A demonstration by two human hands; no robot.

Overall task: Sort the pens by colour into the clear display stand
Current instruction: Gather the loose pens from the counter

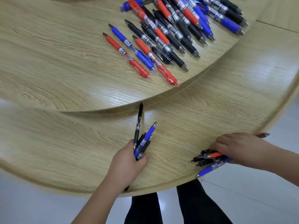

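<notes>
**Both hands full of pens**

My left hand [129, 160] grips a fan of blue and black pens [146, 138]. My right hand [239, 146], blurry, seems to clutch a mixed bundle [215, 154] at the table [64, 143] edge. Farther back, the loose pens [169, 34] lie heaped.

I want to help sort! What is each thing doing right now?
left grip: holds the blue and black bundle, fanned out.
right grip: fingers curled over the edge bunch.
pen pile: loose, colours mixed, lying flat on the table.
display stand: not in view.
</notes>
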